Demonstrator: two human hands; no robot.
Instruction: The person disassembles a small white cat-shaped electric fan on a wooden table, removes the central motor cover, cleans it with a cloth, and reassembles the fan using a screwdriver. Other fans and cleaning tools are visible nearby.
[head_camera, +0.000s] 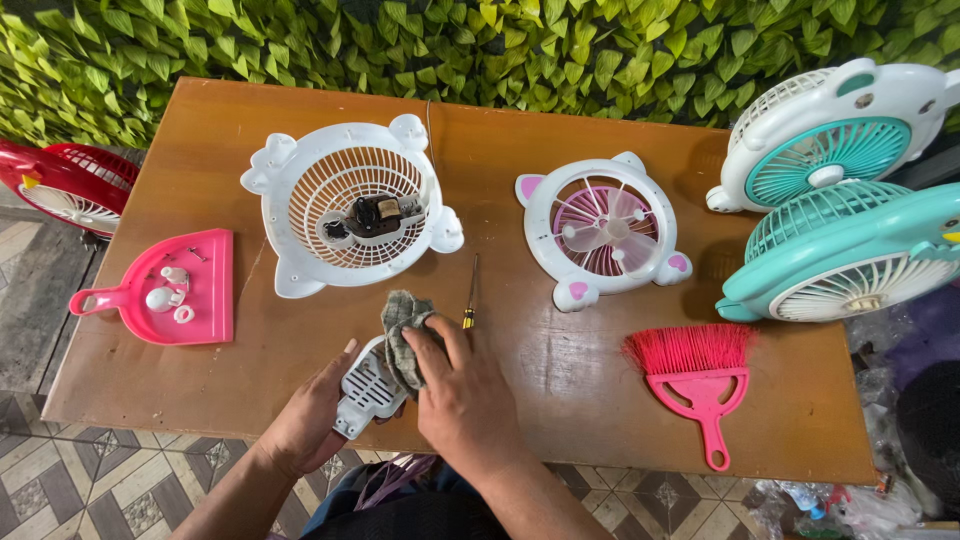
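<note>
Left hand (318, 415) gripping a white slotted fan cover (366, 392); right hand (462, 385) pressing a grey cloth (403, 328) onto it. Screwdriver (470, 297) just beyond, white fan housing (352, 204) farther up the wooden table (560, 390).

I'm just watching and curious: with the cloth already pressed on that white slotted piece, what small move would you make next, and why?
Probably drag the grey cloth along the slots of the white slotted part. The right hand presses the cloth onto its upper end, while the left hand steadies it from below, and most of its ribbed face lies uncovered.
</note>
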